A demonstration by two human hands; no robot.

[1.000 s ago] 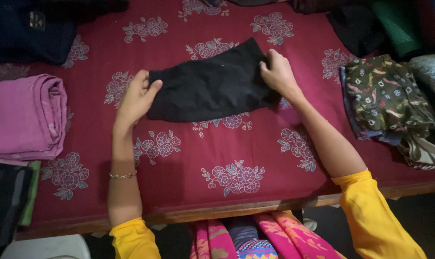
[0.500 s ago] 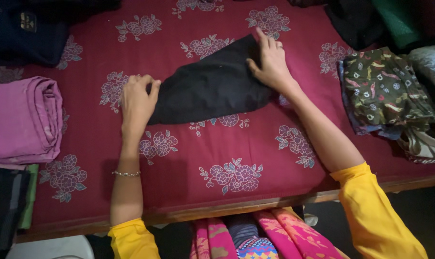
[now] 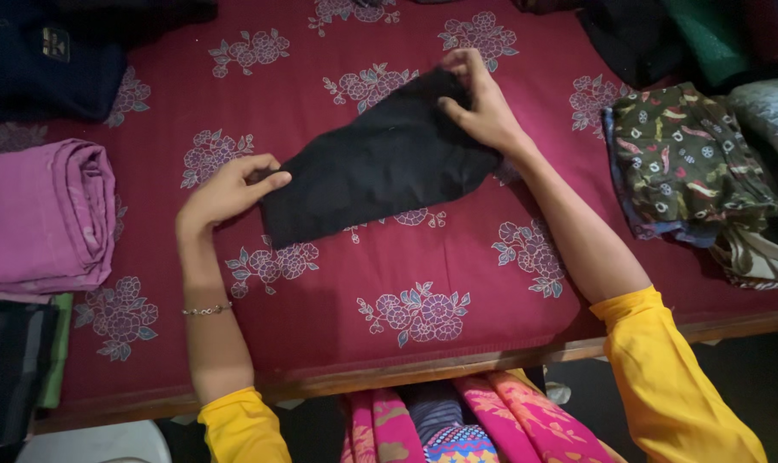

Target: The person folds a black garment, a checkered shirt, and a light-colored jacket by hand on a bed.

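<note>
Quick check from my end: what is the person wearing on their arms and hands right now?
Both arms wear bright yellow sleeves pushed up near the elbows, leaving the forearms bare: the left sleeve and the right sleeve. A thin beaded bracelet circles the left forearm near the wrist. The left hand and right hand are bare, with no gloves; no rings or watch show.

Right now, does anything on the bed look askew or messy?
The patterned olive garment pile at the right edge is rumpled, unlike the neatly rolled pink cloth. The black cloth lies diagonally between the left hand and right hand.
</note>
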